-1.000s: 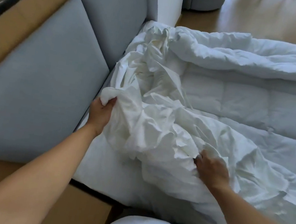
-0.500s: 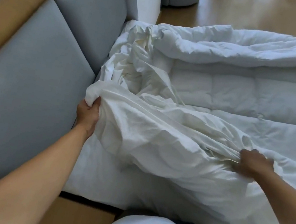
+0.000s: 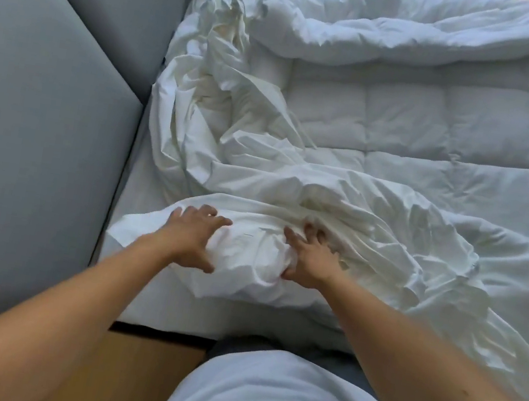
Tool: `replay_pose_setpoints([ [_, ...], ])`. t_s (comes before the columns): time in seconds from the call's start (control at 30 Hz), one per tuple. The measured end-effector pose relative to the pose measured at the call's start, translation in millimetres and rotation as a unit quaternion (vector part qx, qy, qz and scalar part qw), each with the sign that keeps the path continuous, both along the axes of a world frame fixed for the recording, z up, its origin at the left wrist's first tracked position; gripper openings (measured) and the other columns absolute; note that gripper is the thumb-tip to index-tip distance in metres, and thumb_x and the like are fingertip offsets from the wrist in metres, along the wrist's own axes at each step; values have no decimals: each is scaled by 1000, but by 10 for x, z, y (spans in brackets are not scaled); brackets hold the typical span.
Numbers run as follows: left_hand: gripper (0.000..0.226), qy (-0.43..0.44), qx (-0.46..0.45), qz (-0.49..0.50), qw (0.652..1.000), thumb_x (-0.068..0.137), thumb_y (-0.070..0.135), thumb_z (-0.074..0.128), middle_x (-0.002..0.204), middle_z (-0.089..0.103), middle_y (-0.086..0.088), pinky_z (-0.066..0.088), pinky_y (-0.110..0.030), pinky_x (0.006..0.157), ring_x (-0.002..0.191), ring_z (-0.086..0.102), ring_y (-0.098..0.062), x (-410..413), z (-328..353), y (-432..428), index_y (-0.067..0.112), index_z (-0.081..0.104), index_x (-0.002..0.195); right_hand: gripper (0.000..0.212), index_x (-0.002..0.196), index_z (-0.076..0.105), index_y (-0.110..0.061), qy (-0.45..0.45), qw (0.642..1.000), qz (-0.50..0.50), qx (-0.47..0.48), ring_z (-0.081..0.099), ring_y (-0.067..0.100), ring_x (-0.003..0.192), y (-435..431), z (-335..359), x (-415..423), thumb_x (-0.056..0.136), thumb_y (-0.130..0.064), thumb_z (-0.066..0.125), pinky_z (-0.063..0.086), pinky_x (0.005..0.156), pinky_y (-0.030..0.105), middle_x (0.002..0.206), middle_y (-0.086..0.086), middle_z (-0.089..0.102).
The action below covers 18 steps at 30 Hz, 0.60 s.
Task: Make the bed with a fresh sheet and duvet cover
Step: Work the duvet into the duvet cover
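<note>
Cover (image 3: 247, 256) lies crumpled over the near-left part of the bed (image 3: 150, 189). It is heaped along the headboard (image 3: 42, 130) and trails right across the quilted duvet (image 3: 406, 125), which lies flat farther out with its far edge rolled back.

It looks like thin, light, limp cloth. It creases easily, keeps no shape, and probably slides freely over the puffy duvet. A handful taken mid-cloth would only drag folds along, so the better hold is a corner, a seam or the hem of the opening, pinched firmly so it cannot slip. None of these can be picked out in the tangle. The duvet should be bulkier and softer, best lifted by its corners.

Both bare arms reach forward from the bed's near edge and converge on a rounded wad of cover close to the near-left corner. The left hand (image 3: 192, 234) rests palm-down on the wad's left side, fingers spread and nearly straight, thumb low toward the person. The right hand (image 3: 311, 259) lies on the wad's right side, fingers also splayed, their tips sunk into the folds. The 2 hands flank the wad, pressing or gathering it rather than pinching it. Whether any cloth is caught under the palms cannot be told.
</note>
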<state>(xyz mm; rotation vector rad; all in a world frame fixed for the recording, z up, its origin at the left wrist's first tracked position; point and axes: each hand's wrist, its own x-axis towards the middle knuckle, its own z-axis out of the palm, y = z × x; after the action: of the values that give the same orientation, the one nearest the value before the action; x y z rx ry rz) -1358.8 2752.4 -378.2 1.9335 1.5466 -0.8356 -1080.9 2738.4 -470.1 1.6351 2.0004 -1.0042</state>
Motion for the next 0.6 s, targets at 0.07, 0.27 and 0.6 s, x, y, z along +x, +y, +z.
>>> replay_pose_setpoints([
  [0.07,114,11,22,-15,1000,63,60,79,151,33,-4,24,-50,117,135,38,-33,472,-321,-175,37,17,155,100,158,5,-45,41,999,-13,-17,-11,32,155,4,59,23,82,-66,67,15,119,66,168,2,-18],
  [0.27,39,73,116,41,990,87,38,56,117,60,-3,42,-44,85,105,60,-31,406,-996,-334,27,51,124,34,126,66,-17,85,901,-323,275,57,32,119,-216,226,1067,98,-35,58,45,98,44,129,9,62],
  [0.6,116,-10,123,-168,978,57,70,76,154,25,-3,8,-62,118,141,22,-37,2782,-1141,-553,38,18,153,99,149,37,-10,102,758,-644,11,55,32,128,-695,-577,3009,71,-48,86,47,105,45,136,9,58],
])
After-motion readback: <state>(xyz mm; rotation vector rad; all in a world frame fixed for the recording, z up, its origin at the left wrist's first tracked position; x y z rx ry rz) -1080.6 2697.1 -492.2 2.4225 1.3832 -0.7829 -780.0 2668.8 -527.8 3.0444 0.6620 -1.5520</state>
